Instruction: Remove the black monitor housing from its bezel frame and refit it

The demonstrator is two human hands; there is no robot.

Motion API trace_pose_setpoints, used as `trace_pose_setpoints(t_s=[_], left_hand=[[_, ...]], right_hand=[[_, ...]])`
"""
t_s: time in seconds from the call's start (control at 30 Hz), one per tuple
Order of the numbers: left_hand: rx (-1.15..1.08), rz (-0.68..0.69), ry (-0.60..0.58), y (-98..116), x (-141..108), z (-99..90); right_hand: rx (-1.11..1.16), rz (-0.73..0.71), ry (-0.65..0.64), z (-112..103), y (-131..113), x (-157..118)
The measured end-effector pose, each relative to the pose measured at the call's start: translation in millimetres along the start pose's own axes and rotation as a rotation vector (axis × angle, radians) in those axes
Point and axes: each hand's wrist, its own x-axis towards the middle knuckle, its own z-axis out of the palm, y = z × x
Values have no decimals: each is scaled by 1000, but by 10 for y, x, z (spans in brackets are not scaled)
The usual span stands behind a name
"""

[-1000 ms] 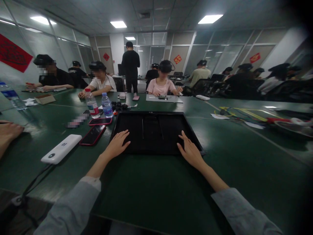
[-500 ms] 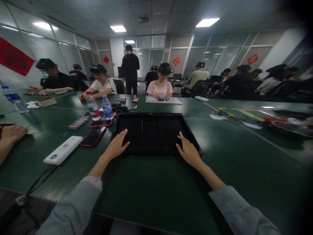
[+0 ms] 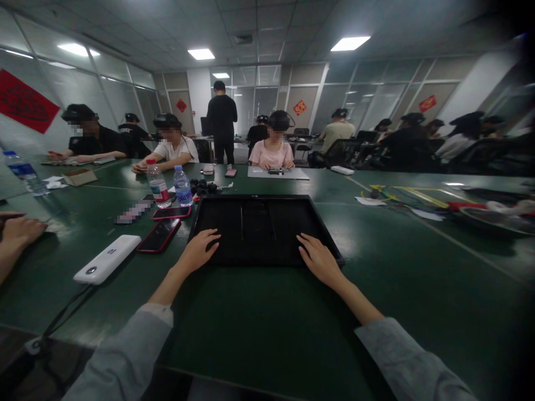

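A wide black shallow tray-like panel (image 3: 259,249) with a raised rim lies flat on the green table in front of me. Two thin lines run along its inside, and a small pale mark sits on the far rim. My left hand (image 3: 199,249) rests over its near left corner, palm down, fingers stretched out and pointing inward. Over the near right corner lies my right hand (image 3: 320,258), also palm down with its fingers extended. Both hands appear to touch the panel's edge, but neither grips anything. The undersides of my fingers are hidden.
Left of the panel are a white power bank (image 3: 107,259) with a cable, red-edged phones (image 3: 159,235) and two bottles (image 3: 183,186). A neighbour's hand (image 3: 23,229) rests at far left. Yellow cables (image 3: 401,195) and a dark bowl (image 3: 497,220) lie right. Several people sit beyond.
The fingers of both my hands have lowered slightly and drawn closer together. The panel has stayed in place on the table; the view has shifted a little.
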Motion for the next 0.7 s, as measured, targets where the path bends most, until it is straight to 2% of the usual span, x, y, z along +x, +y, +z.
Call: trace_pose_setpoints(t_s=[0.2, 0.33, 0.7], left_hand=[[-32, 28, 61, -24, -1, 15], [-22, 70, 58, -83, 10, 58], [-41, 58, 68, -74, -3, 48]], right_hand=[[7, 5, 4, -4, 10, 2], [-21, -25, -3, -14, 10, 8], [-22, -6, -39, -25, 17, 10]])
